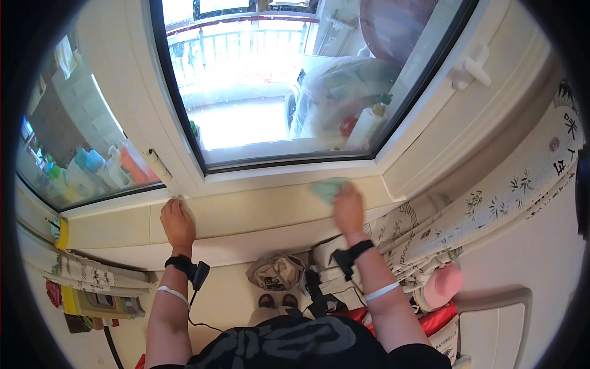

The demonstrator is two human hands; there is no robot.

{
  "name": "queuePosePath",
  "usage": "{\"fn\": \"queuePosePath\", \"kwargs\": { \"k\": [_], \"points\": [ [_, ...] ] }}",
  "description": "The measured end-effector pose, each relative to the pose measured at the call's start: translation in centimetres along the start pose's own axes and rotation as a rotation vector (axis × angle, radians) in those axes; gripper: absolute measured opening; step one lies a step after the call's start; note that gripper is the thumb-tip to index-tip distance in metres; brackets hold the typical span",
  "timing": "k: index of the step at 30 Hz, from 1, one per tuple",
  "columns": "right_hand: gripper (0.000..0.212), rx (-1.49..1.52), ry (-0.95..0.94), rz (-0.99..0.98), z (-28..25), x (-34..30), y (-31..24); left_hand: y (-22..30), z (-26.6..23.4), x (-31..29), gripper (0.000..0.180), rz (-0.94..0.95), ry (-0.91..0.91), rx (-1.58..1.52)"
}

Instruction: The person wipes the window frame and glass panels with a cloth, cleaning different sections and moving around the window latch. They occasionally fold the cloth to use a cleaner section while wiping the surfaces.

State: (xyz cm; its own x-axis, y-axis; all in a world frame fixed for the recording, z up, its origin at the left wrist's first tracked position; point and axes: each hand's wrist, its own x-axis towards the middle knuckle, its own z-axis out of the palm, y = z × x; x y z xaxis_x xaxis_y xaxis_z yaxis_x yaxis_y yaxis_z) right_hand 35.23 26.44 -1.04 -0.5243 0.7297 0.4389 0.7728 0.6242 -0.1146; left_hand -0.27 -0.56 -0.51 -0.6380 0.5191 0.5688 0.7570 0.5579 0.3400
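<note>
In the head view, the right hand (348,209) gripped a green cloth (327,189), which lay against the cream sill (252,212) just below the window (289,163), toward its right end. The left hand (177,222) rested at the sill's back edge, below the hinge (158,165), its fingers bent; whether they grasped anything could not be told. A bag (275,272) stood on the floor (221,289) below, between the forearms.

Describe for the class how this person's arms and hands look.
The left hand and right hand are bare. Each arm has a black wrist strap, boxy black device, thin black cable, narrow white forearm band and short black sleeve.
</note>
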Motion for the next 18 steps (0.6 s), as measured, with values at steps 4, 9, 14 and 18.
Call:
{"fn": "queuePosePath", "kwargs": {
  "k": [4,9,14,18],
  "points": [
    [0.028,0.148,0.167,0.041,-0.3,-0.8,1.6,0.2,-0.3,-0.1,0.022,-0.011,0.024,0.022],
    [0.026,0.616,-0.034,-0.493,-1.9,-1.6,-12.1,-0.4,-0.3,-0.2,0.023,-0.034,-0.016,0.002],
    [0.02,0.568,0.256,-0.162,-2.2,2.3,-7.6,-0.1,-0.9,-0.2,0.02,-0.001,0.04,-0.011],
    [0.02,0.31,0.358,0.026,-4.4,6.0,-2.8,0.2,-0.6,-0.1,0.025,-0.014,0.024,-0.019]
  ]
}}
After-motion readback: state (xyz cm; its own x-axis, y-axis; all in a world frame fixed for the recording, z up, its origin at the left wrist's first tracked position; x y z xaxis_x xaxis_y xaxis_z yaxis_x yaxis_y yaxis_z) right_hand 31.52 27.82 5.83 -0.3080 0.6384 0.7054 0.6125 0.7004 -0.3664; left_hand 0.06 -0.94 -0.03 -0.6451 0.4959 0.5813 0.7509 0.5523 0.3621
